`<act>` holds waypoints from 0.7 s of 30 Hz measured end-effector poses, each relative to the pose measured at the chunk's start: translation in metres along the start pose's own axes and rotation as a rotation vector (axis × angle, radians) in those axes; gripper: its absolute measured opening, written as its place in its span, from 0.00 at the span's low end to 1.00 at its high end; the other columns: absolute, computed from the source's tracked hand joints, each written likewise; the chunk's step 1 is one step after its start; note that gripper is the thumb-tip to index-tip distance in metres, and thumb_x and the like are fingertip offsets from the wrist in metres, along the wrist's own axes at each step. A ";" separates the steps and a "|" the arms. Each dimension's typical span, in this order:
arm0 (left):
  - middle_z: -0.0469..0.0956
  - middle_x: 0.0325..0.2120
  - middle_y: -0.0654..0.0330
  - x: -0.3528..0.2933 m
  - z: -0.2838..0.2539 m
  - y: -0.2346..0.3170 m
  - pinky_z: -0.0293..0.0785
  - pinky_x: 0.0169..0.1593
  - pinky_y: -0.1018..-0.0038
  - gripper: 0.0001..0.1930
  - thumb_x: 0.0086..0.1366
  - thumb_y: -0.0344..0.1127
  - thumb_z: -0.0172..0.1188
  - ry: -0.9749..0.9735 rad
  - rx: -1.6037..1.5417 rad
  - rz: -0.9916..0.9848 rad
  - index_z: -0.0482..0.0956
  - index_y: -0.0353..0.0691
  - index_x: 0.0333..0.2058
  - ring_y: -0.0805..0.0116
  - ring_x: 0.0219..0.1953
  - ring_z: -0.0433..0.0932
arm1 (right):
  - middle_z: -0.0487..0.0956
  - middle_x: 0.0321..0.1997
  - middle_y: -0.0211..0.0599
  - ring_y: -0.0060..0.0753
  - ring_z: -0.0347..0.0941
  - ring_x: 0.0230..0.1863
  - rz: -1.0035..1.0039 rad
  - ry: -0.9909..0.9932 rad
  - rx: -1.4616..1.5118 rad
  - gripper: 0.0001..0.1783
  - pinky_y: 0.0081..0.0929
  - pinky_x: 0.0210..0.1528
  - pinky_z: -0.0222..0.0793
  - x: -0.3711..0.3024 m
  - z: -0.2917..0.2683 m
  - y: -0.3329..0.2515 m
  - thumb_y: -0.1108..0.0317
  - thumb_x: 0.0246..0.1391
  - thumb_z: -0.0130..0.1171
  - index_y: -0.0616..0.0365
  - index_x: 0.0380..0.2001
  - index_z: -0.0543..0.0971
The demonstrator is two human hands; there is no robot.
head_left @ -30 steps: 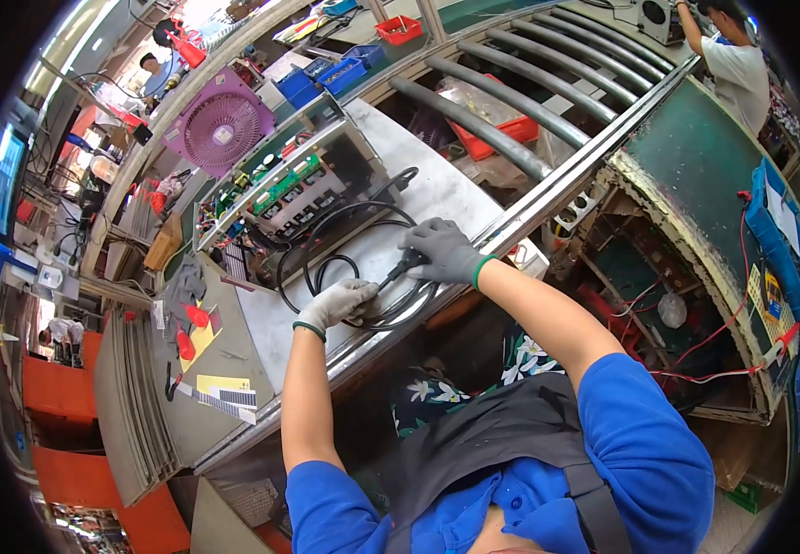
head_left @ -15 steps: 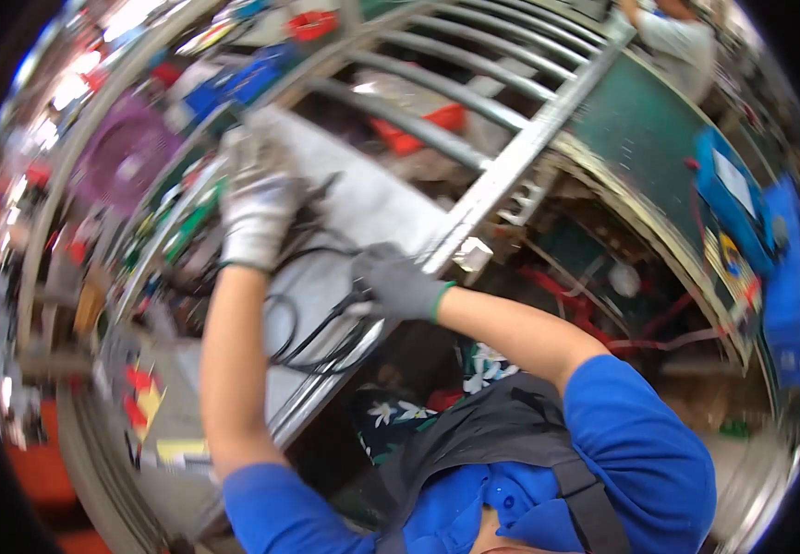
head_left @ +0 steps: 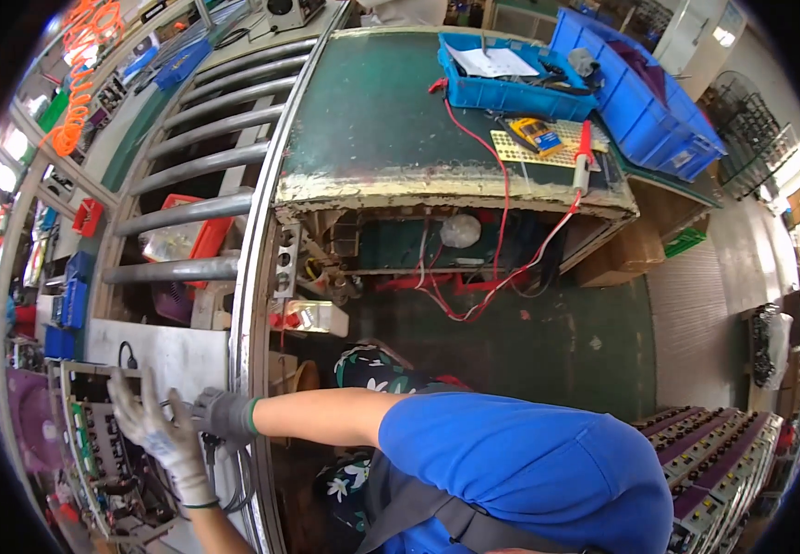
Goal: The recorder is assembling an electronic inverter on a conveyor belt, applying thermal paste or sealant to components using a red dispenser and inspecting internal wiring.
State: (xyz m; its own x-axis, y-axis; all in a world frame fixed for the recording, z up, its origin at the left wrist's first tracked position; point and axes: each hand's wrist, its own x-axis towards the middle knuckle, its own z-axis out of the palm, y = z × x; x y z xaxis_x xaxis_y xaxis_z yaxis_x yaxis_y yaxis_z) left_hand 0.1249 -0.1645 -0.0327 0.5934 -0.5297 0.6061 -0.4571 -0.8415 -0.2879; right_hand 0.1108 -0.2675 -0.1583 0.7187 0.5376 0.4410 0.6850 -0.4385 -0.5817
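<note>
My left hand, in a white work glove, is raised with its fingers spread and nothing in them. Just right of it is my right hand, in a grey glove, its fingers curled and partly hidden behind the left. A black cable hangs in loops below the grey glove, which appears closed around part of it. Both hands are over a pale metal sheet beside the rail. Left of them lies an open metal-framed unit with green circuit boards and dark parts inside.
A roller conveyor with a metal side rail runs away from me. The green workbench carries a light-blue bin, a deeper blue crate and a red-handled tool. Several panels with knobs stand at lower right.
My view has swung right, bringing the workbench and floor into sight. My left hand, earlier above the unit, is now spread beside the right. The grey glove stays at the cable.
</note>
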 end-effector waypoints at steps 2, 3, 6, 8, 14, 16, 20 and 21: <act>0.60 0.69 0.49 -0.026 -0.033 0.030 0.58 0.67 0.48 0.24 0.66 0.38 0.57 -0.071 -0.062 -0.047 0.74 0.47 0.61 0.45 0.70 0.58 | 0.65 0.69 0.50 0.53 0.61 0.68 0.055 0.005 0.018 0.54 0.46 0.71 0.54 -0.021 -0.028 -0.006 0.43 0.33 0.76 0.61 0.62 0.68; 0.61 0.68 0.46 -0.037 -0.051 0.039 0.59 0.66 0.48 0.23 0.66 0.36 0.57 0.003 -0.075 0.023 0.73 0.45 0.61 0.43 0.69 0.60 | 0.59 0.74 0.53 0.54 0.58 0.71 0.057 -0.061 0.125 0.59 0.47 0.72 0.52 -0.038 -0.052 -0.003 0.46 0.32 0.79 0.60 0.67 0.64; 0.61 0.66 0.38 -0.077 -0.110 0.065 0.62 0.65 0.48 0.22 0.64 0.30 0.58 -0.002 -0.076 0.000 0.74 0.39 0.58 0.36 0.65 0.64 | 0.72 0.59 0.54 0.56 0.68 0.59 0.314 0.022 -0.381 0.41 0.49 0.66 0.60 -0.115 -0.178 0.056 0.48 0.42 0.72 0.57 0.57 0.74; 0.64 0.64 0.36 -0.107 -0.136 0.080 0.69 0.62 0.53 0.23 0.67 0.35 0.60 -0.124 -0.137 -0.174 0.74 0.38 0.60 0.39 0.64 0.66 | 0.74 0.50 0.51 0.52 0.69 0.55 0.595 0.557 -0.571 0.28 0.49 0.58 0.65 -0.188 -0.295 0.129 0.48 0.45 0.67 0.56 0.45 0.78; 0.66 0.63 0.36 -0.119 -0.093 0.104 0.64 0.64 0.49 0.22 0.62 0.27 0.59 -0.177 -0.548 -0.152 0.74 0.36 0.57 0.35 0.63 0.66 | 0.75 0.56 0.46 0.49 0.73 0.57 1.607 0.666 -0.869 0.27 0.47 0.53 0.71 -0.311 -0.462 0.252 0.49 0.56 0.62 0.57 0.51 0.76; 0.75 0.53 0.41 -0.095 -0.061 0.134 0.68 0.62 0.55 0.21 0.61 0.26 0.59 -0.117 -0.642 -0.286 0.77 0.33 0.54 0.41 0.58 0.73 | 0.78 0.52 0.49 0.51 0.75 0.53 1.480 0.607 -0.679 0.24 0.46 0.52 0.72 -0.295 -0.452 0.243 0.52 0.55 0.62 0.59 0.48 0.77; 0.79 0.49 0.50 -0.038 -0.014 0.222 0.74 0.57 0.72 0.17 0.74 0.33 0.51 -0.446 -1.662 -0.936 0.73 0.30 0.57 0.63 0.52 0.78 | 0.81 0.39 0.56 0.55 0.79 0.42 0.925 0.683 -0.134 0.17 0.44 0.46 0.73 -0.263 -0.364 0.156 0.62 0.53 0.58 0.61 0.43 0.78; 0.71 0.58 0.44 -0.013 0.006 0.233 0.72 0.59 0.66 0.28 0.77 0.48 0.45 -0.665 -2.050 -0.857 0.61 0.31 0.65 0.55 0.56 0.75 | 0.80 0.36 0.52 0.48 0.79 0.37 0.877 0.636 -0.085 0.16 0.40 0.44 0.73 -0.263 -0.330 0.121 0.60 0.55 0.58 0.60 0.41 0.77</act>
State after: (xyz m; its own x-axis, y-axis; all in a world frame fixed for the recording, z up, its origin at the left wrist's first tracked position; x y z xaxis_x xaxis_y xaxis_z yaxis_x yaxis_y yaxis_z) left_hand 0.0145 -0.3543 -0.1122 0.8071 -0.5462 -0.2242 0.3505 0.1376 0.9264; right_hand 0.0445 -0.6996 -0.1194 0.8753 -0.4479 0.1824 -0.1087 -0.5497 -0.8283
